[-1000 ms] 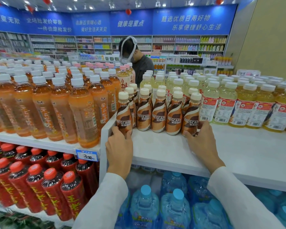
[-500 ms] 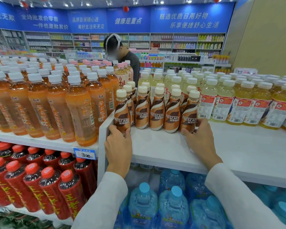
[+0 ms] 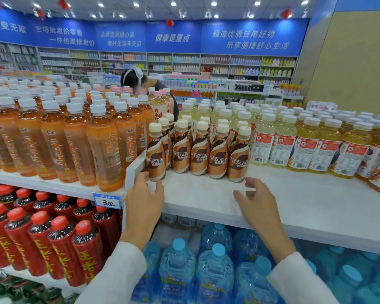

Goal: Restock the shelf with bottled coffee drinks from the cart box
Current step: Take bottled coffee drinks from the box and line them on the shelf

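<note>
Several brown-and-white Nescafe coffee bottles [image 3: 199, 153] stand in rows on the white shelf [image 3: 294, 200], between orange tea bottles and yellow drinks. My left hand [image 3: 144, 196] rests at the shelf's left divider. Its spread fingertips touch the base of the leftmost coffee bottle [image 3: 155, 156] without wrapping around it. My right hand [image 3: 258, 200] hovers over the shelf's front, fingers apart and empty, a little below the rightmost coffee bottle [image 3: 238, 157]. The cart box is out of view.
Orange tea bottles [image 3: 101, 150] fill the shelf to the left, yellow drinks [image 3: 305, 148] to the right. Red-capped bottles [image 3: 59, 240] and blue water jugs [image 3: 215, 275] sit below. A white divider [image 3: 132, 170] edges the coffee section. A person bends behind the shelf.
My right hand has come off the rightmost coffee bottle and drawn back toward the shelf's front edge. My left hand has loosened around the leftmost bottle's base. The camera has moved closer.
</note>
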### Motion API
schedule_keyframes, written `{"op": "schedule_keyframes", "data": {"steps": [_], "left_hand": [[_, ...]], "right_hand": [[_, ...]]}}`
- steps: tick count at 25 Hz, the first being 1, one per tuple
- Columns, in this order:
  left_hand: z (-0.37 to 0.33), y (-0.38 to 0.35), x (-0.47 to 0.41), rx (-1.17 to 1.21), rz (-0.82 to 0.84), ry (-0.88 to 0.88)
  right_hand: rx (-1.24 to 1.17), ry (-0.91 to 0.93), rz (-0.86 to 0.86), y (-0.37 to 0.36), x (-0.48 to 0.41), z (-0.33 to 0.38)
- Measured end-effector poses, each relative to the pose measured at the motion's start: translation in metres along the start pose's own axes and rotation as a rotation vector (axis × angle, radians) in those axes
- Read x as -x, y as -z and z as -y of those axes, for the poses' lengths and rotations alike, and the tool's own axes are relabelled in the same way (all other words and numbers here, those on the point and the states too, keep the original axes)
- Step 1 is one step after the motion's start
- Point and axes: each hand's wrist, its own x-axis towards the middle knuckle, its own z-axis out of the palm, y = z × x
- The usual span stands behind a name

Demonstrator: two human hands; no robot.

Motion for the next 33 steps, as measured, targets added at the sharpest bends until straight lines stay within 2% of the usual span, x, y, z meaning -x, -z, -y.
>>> {"op": "schedule_keyframes", "data": {"steps": [4, 8, 11, 14, 17, 21, 24, 27, 33], "left_hand": [[0.015, 0.025, 0.039, 0.097, -0.009, 0.002], [0.042, 0.050, 0.089, 0.152, -0.027, 0.112], [0.075, 0.074, 0.132, 0.145, -0.050, 0.246], [0.114, 0.109, 0.178, 0.149, -0.100, 0.454], [0.161, 0.146, 0.226, 0.135, -0.189, 0.626], [0.227, 0.193, 0.295, 0.113, -0.369, 0.816], [0.276, 0.227, 0.345, 0.122, -0.494, 1.001], [0.322, 0.259, 0.381, 0.103, -0.551, 1.177], [0.409, 0.307, 0.386, 0.137, -0.618, 1.368]], "right_hand": [[-0.114, 0.100, 0.055, -0.002, 0.057, -0.001], [-0.308, 0.140, 0.128, -0.017, 0.102, -0.007], [-0.377, 0.173, 0.175, -0.051, 0.139, -0.021], [-0.422, 0.163, 0.255, -0.090, 0.180, -0.025], [-0.466, 0.076, 0.406, -0.134, 0.217, -0.029], [-0.400, -0.068, 0.788, -0.196, 0.271, -0.024], [-0.319, -0.094, 0.991, -0.246, 0.315, -0.010], [-0.194, -0.117, 1.097, -0.300, 0.364, -0.004], [-0.048, -0.129, 1.274, -0.379, 0.449, -0.001]]}}
